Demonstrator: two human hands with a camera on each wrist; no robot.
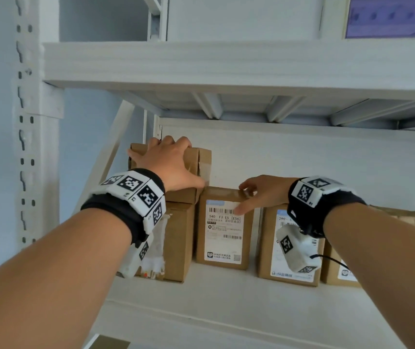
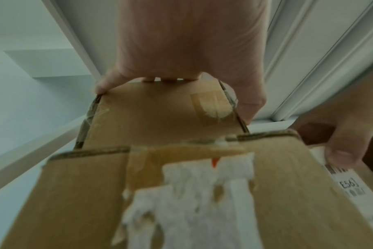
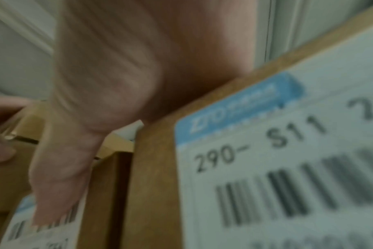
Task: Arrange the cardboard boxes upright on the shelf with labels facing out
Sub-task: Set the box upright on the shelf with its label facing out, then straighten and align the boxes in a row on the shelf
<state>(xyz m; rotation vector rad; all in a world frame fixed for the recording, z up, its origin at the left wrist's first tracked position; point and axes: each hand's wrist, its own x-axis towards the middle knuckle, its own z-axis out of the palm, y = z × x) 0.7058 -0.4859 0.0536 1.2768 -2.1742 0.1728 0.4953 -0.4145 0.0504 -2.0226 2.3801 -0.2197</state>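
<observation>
A small plain cardboard box (image 1: 202, 159) sits on top of a taller box with a torn white label (image 1: 178, 243) at the shelf's left end. My left hand (image 1: 176, 162) grips the small box from above, fingers over its far edge and thumb at its right side; the left wrist view shows the same left hand (image 2: 189, 50) on that small box (image 2: 160, 114). My right hand (image 1: 245, 199) pinches the top of the upright box labelled E56 (image 1: 224, 245), thumb on the label (image 3: 43, 235) and fingers over the top edge.
Right of the E56 box stand a box labelled 290- (image 1: 269, 248) and another labelled box (image 1: 332, 275), both upright, labels outward. More cardboard (image 1: 408, 214) shows behind my right forearm. The white shelf board (image 1: 226, 303) has bare room in front; a shelf beam (image 1: 226, 64) runs overhead.
</observation>
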